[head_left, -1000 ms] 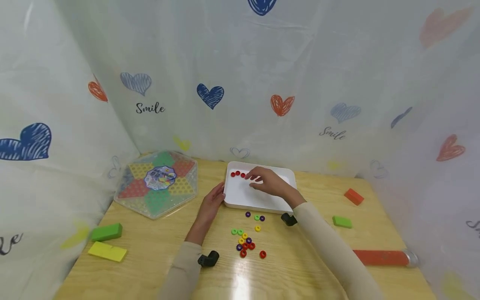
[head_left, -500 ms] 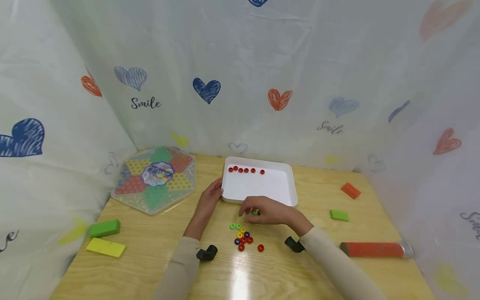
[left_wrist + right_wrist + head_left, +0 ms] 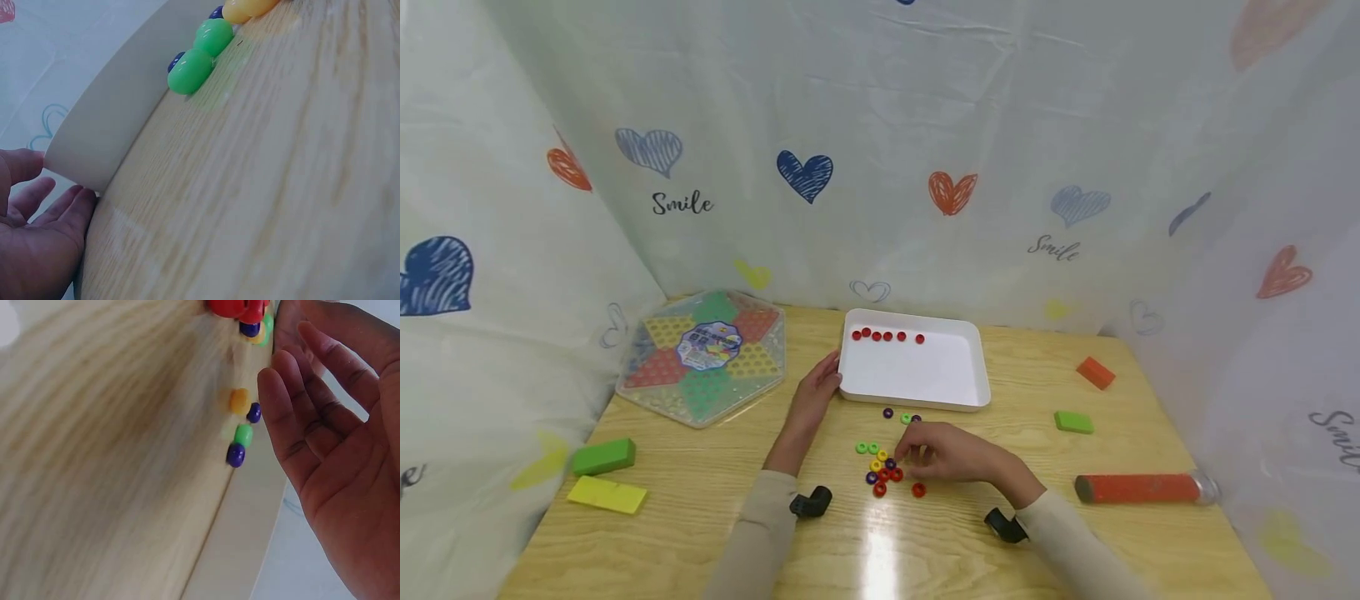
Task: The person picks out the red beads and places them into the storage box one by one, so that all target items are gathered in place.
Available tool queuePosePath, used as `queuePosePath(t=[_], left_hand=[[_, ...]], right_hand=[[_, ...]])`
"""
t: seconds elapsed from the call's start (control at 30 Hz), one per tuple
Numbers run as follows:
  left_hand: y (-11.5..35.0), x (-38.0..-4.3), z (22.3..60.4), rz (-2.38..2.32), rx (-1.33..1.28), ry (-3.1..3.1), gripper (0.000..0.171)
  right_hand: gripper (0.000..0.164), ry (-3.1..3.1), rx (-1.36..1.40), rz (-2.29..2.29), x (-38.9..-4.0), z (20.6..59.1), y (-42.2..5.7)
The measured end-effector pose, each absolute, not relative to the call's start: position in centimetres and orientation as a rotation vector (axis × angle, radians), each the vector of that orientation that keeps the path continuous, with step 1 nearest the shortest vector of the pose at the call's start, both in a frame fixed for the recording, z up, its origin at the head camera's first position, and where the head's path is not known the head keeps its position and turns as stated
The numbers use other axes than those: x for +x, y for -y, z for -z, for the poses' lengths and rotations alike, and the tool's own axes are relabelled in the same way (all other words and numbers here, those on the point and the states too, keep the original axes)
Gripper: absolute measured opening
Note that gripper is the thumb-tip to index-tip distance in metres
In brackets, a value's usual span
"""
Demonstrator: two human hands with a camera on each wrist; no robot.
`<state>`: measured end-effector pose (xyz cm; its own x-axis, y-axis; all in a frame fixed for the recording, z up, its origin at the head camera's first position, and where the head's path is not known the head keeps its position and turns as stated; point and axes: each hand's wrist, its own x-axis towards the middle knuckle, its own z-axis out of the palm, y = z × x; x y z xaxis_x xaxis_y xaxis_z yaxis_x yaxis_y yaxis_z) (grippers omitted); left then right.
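Note:
My left hand (image 3: 812,396) rests at the left side of a shallow white tray (image 3: 917,375); in the left wrist view its thumb and loosely bent fingers touch the tray's corner. Along the tray's back left lies a row of several small red beads (image 3: 887,336). Nearer me, my right hand (image 3: 951,452) hovers at the right of a bead cluster, with red beads (image 3: 880,490), yellow beads (image 3: 876,465) and purple beads (image 3: 872,477). Nothing shows between its fingers in the right wrist view. Two green beads (image 3: 862,448) sit left of the cluster.
A hexagonal board-game box (image 3: 700,358) lies at the left. Below it are a green block (image 3: 604,457) and a yellow block (image 3: 607,494). At the right lie an orange block (image 3: 1096,372), a smaller green block (image 3: 1073,422) and a red cylinder (image 3: 1138,488).
My right hand has left the tray and come back toward me, past the nearer purple and green beads, to the cluster. The red row shows uncovered. My left hand stays at the tray.

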<state>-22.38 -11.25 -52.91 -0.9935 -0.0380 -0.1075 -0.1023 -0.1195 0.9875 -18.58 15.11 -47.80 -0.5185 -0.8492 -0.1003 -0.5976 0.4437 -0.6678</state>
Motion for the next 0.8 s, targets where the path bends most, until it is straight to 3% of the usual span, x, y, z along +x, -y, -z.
queuePosePath(t=[0.8], left_hand=[[11.1, -22.4, 53.0, -2.290, -0.207, -2.057, 0.048]], right_hand=[[0.015, -2.291, -1.148, 0.780, -16.3, 48.8, -16.8]])
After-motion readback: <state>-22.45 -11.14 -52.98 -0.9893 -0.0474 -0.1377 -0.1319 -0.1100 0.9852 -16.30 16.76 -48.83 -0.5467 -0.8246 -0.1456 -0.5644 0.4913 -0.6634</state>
